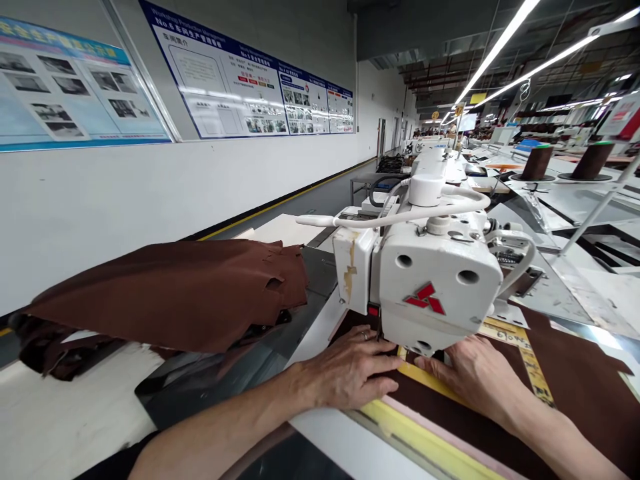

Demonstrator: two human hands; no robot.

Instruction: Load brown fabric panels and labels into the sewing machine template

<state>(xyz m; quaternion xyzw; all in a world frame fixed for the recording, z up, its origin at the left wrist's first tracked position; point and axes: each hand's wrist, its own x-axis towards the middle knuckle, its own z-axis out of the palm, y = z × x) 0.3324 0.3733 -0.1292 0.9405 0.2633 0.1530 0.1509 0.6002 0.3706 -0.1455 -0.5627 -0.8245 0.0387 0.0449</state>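
A white industrial sewing machine (435, 273) with a red emblem stands over a dark brown leather piece (435, 407). My left hand (350, 367) lies on the work left of the machine head, fingers spread and a ring on one finger. My right hand (477, 373) rests on the brown piece at the right of the head, its fingertips partly hidden behind the machine. A yellow strip (435, 380) runs between the hands across the leather. A yellow frame with black handwriting (535, 367) lies beyond my right hand. The needle area is hidden by the machine head.
A heap of brown leather pieces (165, 293) lies to the left on a pale surface. A pale yellow guide strip (415, 430) runs along the near side. Two brown thread cones (537, 163) stand at the right. More machines line up behind, beside a wall with boards (235, 80).
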